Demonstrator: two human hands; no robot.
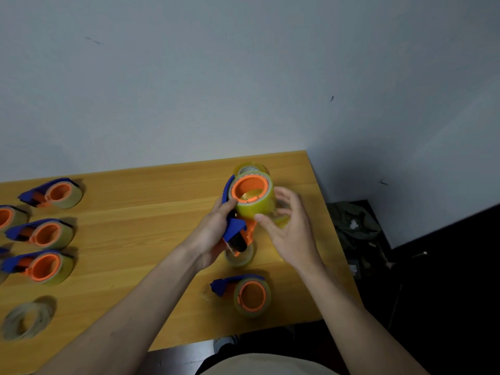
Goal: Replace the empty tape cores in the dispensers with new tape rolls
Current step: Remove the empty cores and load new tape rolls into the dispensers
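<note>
While left hand (213,234) grips blue-and-orange dispenser (238,226) above wooden surface (151,190), yellow tape roll (253,198) sits on its orange hub. Right hand (289,228) just beside roll, fingers loosely spread, thumb touching roll's lower edge.

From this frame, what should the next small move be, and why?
Probably pull the tape's free end down to the cutter: the left hand grips the dispenser, the tape roll already sits on its orange hub, and the right hand has its fingers at the roll.

Bare forearms without sleeves; a pale cream garment (270,365) below
</note>
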